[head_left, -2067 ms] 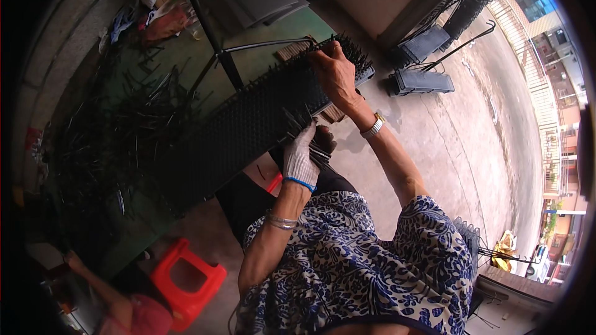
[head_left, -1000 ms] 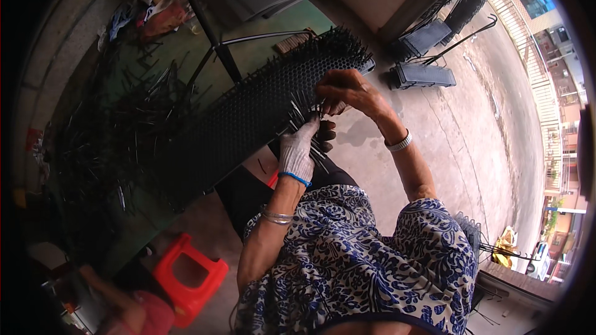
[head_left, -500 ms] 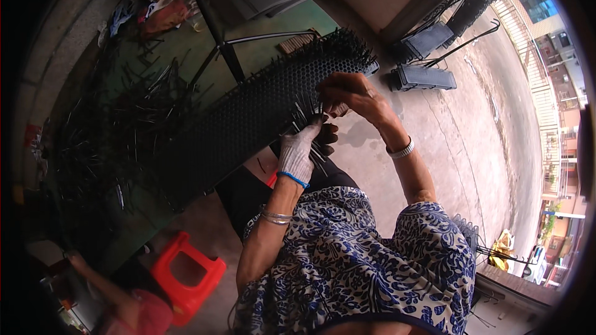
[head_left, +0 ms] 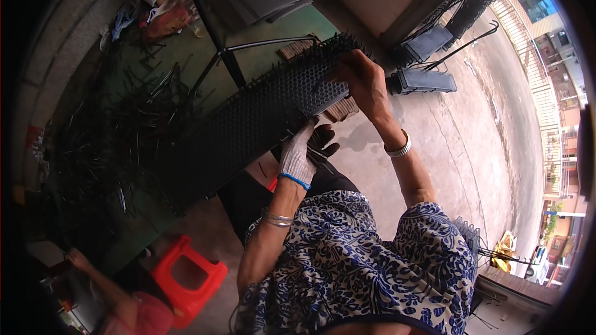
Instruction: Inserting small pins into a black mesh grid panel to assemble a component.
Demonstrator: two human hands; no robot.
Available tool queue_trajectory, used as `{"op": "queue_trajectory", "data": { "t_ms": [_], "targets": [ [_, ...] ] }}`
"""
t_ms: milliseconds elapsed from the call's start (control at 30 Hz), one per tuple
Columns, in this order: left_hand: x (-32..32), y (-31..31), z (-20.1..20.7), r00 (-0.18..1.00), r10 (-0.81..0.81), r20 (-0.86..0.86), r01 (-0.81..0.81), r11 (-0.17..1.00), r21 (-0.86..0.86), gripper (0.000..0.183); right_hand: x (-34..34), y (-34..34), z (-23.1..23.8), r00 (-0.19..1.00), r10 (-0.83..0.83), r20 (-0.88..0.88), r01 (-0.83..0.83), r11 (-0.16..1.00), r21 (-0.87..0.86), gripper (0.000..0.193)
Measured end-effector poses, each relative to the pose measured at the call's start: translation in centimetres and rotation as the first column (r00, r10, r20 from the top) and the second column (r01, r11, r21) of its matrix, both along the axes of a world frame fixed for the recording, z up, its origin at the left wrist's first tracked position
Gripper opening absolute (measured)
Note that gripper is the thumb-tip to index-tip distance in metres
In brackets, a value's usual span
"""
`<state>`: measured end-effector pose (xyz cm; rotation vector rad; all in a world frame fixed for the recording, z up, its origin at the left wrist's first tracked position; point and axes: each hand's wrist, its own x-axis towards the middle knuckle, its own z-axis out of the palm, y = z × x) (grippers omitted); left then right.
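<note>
A long black panel (head_left: 248, 115) with a honeycomb of small holes lies slantwise across the table edge in front of me. Short black sticks (head_left: 347, 42) stand up out of its far right end and along its far edge. My left hand (head_left: 299, 152), in a whitish knitted glove with dark fingertips, is closed around a bunch of thin black sticks (head_left: 318, 160) at the panel's near edge. My bare right hand (head_left: 366, 80) is over the panel's right end, its fingers pinched together close to the holes. Whatever sits between those fingertips is too small and dark to make out.
Loose black sticks (head_left: 143, 118) lie heaped on the green table (head_left: 143, 226) at left. A black metal stand (head_left: 230, 65) rises behind the panel. A red stool (head_left: 189, 282) is at lower left, near another person's arm (head_left: 108, 285). More black panels (head_left: 425, 79) stand at far right.
My right hand has moved from above the stick bunch, away from me and to the right, onto the panel's end. My left hand's bunch now sits lower, tilted beside the panel's near edge.
</note>
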<state>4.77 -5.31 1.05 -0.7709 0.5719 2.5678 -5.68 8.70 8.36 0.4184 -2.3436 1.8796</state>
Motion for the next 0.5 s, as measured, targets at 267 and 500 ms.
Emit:
{"op": "queue_trajectory", "data": {
  "t_ms": [267,500],
  "targets": [
    [0.0,1.0,0.3,0.998,0.052,0.031,-0.054,0.997,0.064,0.016,-2.1,-1.6,-2.3,0.908,-0.147,-0.393,0.250,0.942,0.225,0.008],
    [0.6,0.9,0.8,0.995,0.093,0.028,-0.094,0.995,0.017,0.015,-2.6,-1.8,-3.0,0.852,-0.140,-0.505,0.349,0.870,0.348,0.007]
  ]
}}
